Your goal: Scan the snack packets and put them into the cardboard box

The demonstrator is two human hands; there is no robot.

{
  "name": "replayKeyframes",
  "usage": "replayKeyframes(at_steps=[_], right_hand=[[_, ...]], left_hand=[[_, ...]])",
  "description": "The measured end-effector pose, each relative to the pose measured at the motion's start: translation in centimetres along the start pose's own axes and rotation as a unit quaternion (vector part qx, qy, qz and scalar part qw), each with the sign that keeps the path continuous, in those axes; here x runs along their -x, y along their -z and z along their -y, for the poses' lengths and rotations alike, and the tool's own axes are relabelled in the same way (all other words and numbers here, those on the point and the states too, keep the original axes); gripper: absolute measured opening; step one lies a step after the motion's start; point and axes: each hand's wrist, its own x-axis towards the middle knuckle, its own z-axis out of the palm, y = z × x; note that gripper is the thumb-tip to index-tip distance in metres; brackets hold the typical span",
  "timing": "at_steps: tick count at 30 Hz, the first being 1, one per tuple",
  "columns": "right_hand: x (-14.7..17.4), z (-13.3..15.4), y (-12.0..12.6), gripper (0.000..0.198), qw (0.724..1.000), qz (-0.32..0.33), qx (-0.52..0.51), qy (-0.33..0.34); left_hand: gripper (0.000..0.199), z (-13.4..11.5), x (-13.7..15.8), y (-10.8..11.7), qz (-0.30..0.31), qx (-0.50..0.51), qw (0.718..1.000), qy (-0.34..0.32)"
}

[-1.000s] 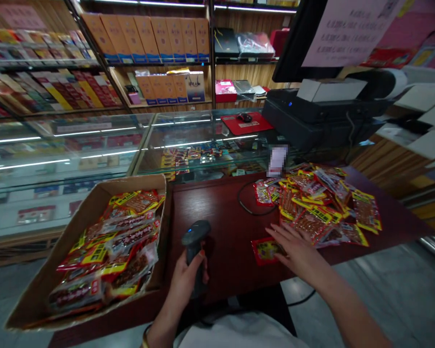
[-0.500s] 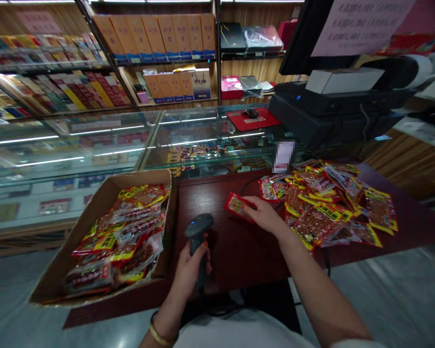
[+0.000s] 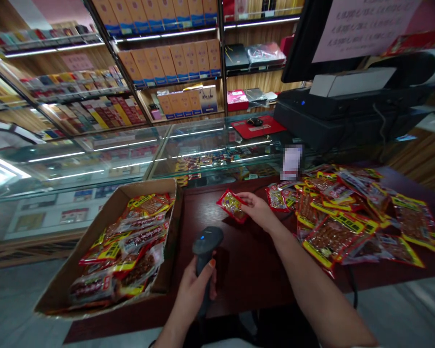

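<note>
- Head view: the small red packet (image 3: 231,204) is glossy and roughly rectangular, with a bright red border around a mottled yellowish middle; its print is too small to read.
- It is tilted above the bench (image 3: 253,275), the right hand (image 3: 256,210) gripping its right end between the fingers (image 3: 247,196).
- Below and left of it, the left hand (image 3: 195,286) has its fingers closed around the handle of a dark grey scanner (image 3: 208,240), a blue light glowing on its head.
</note>
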Motion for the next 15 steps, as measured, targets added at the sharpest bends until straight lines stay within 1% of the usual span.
replayKeyframes(at_steps=[2, 3, 6, 8, 10, 12, 15], right_hand=[[-0.3, -0.1, -0.3, 0.044, 0.994, -0.019, -0.093, -0.054], [-0.5, -0.1, -0.5, 0.042, 0.989, -0.023, -0.124, -0.08], [-0.7, -0.4, -1.2, 0.024, 0.976, -0.043, -0.172, -0.127], [-0.7, -0.6, -1.6, 0.015, 0.971, -0.064, -0.183, -0.139], [-0.7, -0.9, -1.9, 0.014, 0.969, -0.071, -0.187, -0.142], [-0.7, -1.1, -2.1, 0.016, 0.971, -0.062, -0.184, -0.142], [-0.7, -1.5, -2.2, 0.019, 0.975, -0.035, -0.172, -0.138]], left_hand=[[0.051, -0.1, 0.6, -0.5, -0.002, -0.029, 0.999, -0.016], [0.048, -0.2, 0.9, -0.7, -0.002, -0.044, 0.999, -0.021], [0.04, -1.0, 1.7, -1.3, 0.003, -0.092, 0.995, -0.036], [0.038, -1.8, 2.1, -1.5, 0.007, -0.114, 0.993, -0.044], [0.039, -2.6, 2.2, -1.6, 0.003, -0.122, 0.991, -0.046], [0.041, -3.1, 2.2, -1.5, -0.008, -0.127, 0.991, -0.043], [0.044, -3.0, 2.1, -1.2, -0.02, -0.135, 0.99, -0.035]])
